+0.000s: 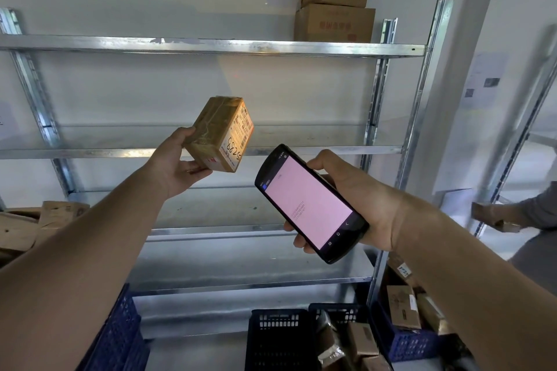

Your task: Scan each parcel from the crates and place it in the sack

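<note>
Gripping a tilted taped parcel (221,135), left hand (177,166) fingers curled; right hand (361,202) wrapped round a pink-screened scanner (310,205).

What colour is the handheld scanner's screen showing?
Pale pink across the handheld scanner screen, with a few small dark text lines; head view.

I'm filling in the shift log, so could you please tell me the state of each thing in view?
Parcel: sealed, tilted, held up in the left hand, label showing.
Scanner: gripped in the right hand, screen lit.
Crates: open-topped, parcels in some.
Top-shelf boxes: closed, stacked one on the other.
</note>
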